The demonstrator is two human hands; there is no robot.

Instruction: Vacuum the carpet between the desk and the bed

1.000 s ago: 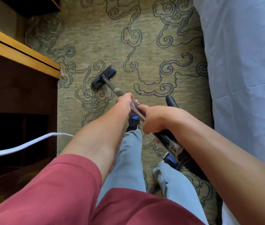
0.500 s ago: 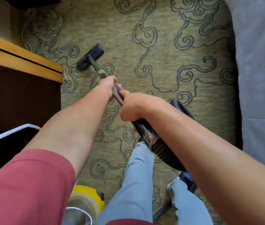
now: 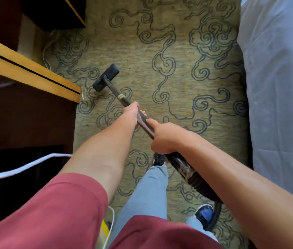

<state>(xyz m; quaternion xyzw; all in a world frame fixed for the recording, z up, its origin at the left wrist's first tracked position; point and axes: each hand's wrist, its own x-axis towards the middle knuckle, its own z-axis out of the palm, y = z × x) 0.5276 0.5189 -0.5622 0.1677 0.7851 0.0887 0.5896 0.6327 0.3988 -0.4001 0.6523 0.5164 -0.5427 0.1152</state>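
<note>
Both hands, left hand (image 3: 131, 115) ahead, right hand (image 3: 162, 136) behind, wrap the dark metal vacuum wand (image 3: 124, 100), steering its black floor nozzle (image 3: 105, 80) along the wooden desk (image 3: 34, 76) at centre left.

A bedroom; bed (image 3: 276, 87), desk (image 3: 30, 76), patterned carpet (image 3: 178, 87).

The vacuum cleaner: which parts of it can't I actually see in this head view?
- Vacuum body: only a yellow sliver shows, cut off by the bottom edge and the red sleeve.
- Wand: its middle is covered by the left hand and right hand.
- Hose: its lower run passes behind the right forearm.
- Floor head: its underside faces the carpet.
</note>
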